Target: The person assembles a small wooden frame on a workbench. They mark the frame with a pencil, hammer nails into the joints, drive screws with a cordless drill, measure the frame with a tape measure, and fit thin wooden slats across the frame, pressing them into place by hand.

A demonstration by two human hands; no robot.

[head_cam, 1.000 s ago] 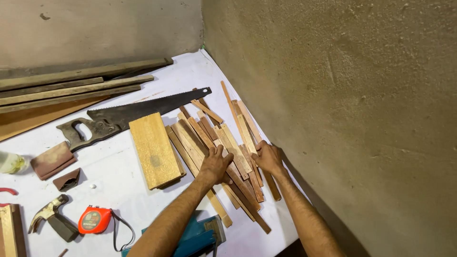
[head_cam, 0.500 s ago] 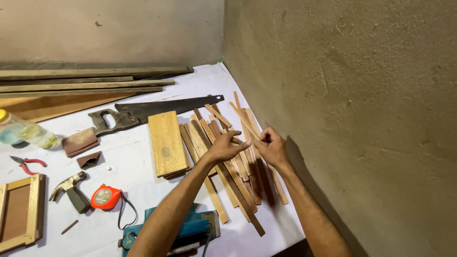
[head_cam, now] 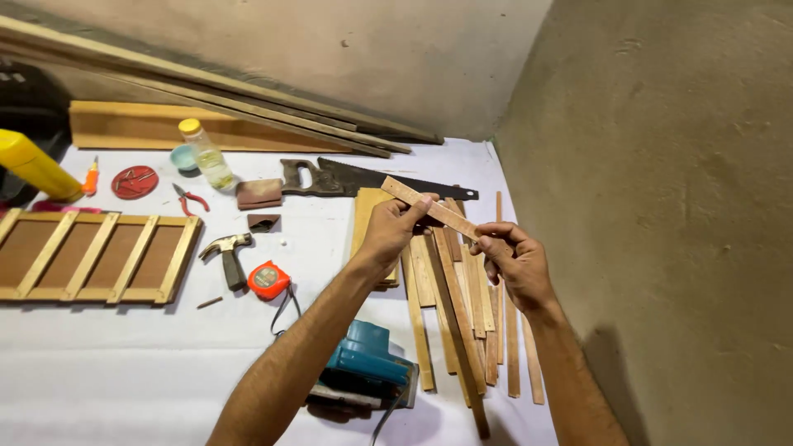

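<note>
Spreading under everything, a white sheet covers the surface where it meets two plaster walls. Long planks lie along the far wall, and a slatted wooden frame rests flat at the left. A saw lies near the corner, its blade pointing right, with a thick board just in front of it. A heap of thin slats fans out beside the right wall, under both hands. A blue power tool sits near the left forearm. Both hands hold one slat up above the heap, tilted with its left end higher: the left hand pinches it near the upper end with thumb and fingertips, the right hand pinches the lower end, fingers curled. Smaller items dot the sheet at left: a yellow bottle, a clear bottle, a hammer, an orange tape measure, red-handled pliers, a red lid.
</note>
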